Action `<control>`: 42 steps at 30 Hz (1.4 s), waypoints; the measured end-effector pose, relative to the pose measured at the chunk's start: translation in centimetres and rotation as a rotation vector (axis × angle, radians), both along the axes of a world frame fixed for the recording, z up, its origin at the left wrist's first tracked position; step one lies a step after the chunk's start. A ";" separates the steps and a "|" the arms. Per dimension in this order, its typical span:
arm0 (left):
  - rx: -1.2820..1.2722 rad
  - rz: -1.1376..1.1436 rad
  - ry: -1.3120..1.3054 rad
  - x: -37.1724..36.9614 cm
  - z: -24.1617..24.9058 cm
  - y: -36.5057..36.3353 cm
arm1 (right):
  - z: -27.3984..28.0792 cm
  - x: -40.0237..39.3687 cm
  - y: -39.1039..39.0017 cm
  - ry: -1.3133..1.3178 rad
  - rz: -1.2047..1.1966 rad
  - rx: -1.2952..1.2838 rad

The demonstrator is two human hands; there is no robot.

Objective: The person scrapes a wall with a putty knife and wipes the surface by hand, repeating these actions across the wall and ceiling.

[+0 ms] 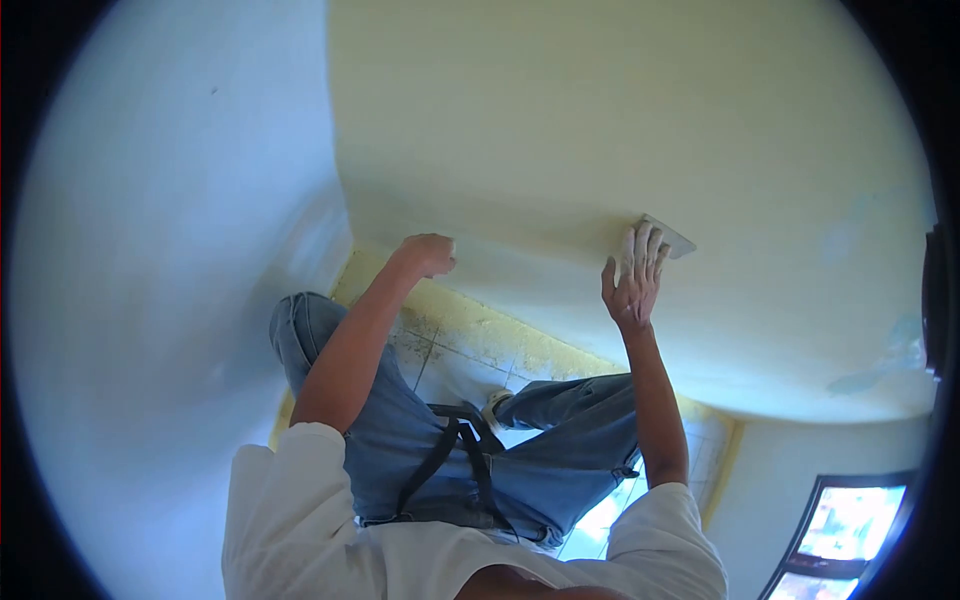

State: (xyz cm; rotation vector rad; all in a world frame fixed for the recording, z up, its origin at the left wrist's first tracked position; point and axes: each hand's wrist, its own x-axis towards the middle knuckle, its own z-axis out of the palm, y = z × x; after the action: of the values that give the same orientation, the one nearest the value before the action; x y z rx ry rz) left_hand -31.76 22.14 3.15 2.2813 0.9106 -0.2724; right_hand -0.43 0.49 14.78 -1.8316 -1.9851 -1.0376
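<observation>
My right hand (pixel 636 270) is up against the yellowish wall (pixel 560 110), its fingers stretched along a thin, flat grey putty scraper (pixel 671 236) that they press to the surface. Pale, whitish paste coats those fingers. Farther left and close to the same wall, my left hand (pixel 428 255) is closed in a fist. A small light edge shows by its fingers, but what it holds, if anything, I cannot make out.
A bluish-white wall (pixel 180 230) meets the yellowish one in a corner at left. Below runs a yellow-stained strip (pixel 500 328) beside dirty floor tiles (pixel 455 365). My bent legs in jeans (pixel 400 440) fill the space beneath. A dark-framed window (pixel 815 525) is at lower right.
</observation>
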 end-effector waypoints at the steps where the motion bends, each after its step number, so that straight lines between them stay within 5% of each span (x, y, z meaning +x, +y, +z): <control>1: 0.004 0.021 -0.014 -0.3 0.5 -0.3 | -0.2 -0.2 0.6 0.027 0.034 0.029; 7: -0.095 0.040 -0.191 -2.0 1.9 -2.9 | -0.8 1.1 0.7 0.000 0.144 -0.053; 12: -0.064 0.110 -0.347 -3.2 9.7 -8.1 | 5.4 2.2 2.1 -0.197 0.269 -0.323; 15: 0.085 0.087 -0.609 -4.5 9.3 -10.3 | 8.0 0.0 4.1 -0.361 0.303 -0.362; 18: -0.263 0.223 -0.626 -5.5 9.7 -12.0 | 7.8 -3.2 6.3 -0.340 0.286 -0.328; 21: -0.611 0.485 -0.745 -4.0 -1.6 -10.1 | 1.7 -2.9 7.2 -0.109 0.310 -0.725; 24: -0.267 0.472 -0.573 -2.7 -6.2 -8.6 | -2.2 0.2 9.3 -0.537 0.445 -1.038; 28: -0.157 0.556 -0.710 -1.6 -7.5 -8.2 | 3.9 -2.7 11.5 -0.518 0.361 -0.606; 31: -0.296 0.520 -0.726 -1.0 -3.7 -8.1 | 9.3 -7.2 10.6 -0.424 0.246 -0.550; 35: -0.239 0.545 -0.742 -0.9 -1.1 -8.2 | 7.9 -6.6 10.2 -0.521 0.564 -0.834; 38: -0.190 0.563 -0.789 -1.2 0.3 -8.2 | 9.6 -8.0 12.3 -0.623 0.381 -0.580; 39: -0.201 0.566 -0.804 -1.0 0.3 -8.0 | 11.8 -10.6 11.9 -0.478 0.318 -0.518; 42: -0.293 0.558 -0.758 -0.3 0.8 -8.8 | 9.2 -10.4 10.3 -0.435 0.254 -0.565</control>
State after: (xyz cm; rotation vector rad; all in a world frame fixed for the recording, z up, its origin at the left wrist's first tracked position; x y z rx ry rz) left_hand -32.09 13.32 3.96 1.5666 0.9540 0.6219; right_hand -10.87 10.78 24.00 -1.6042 -2.9264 -0.9139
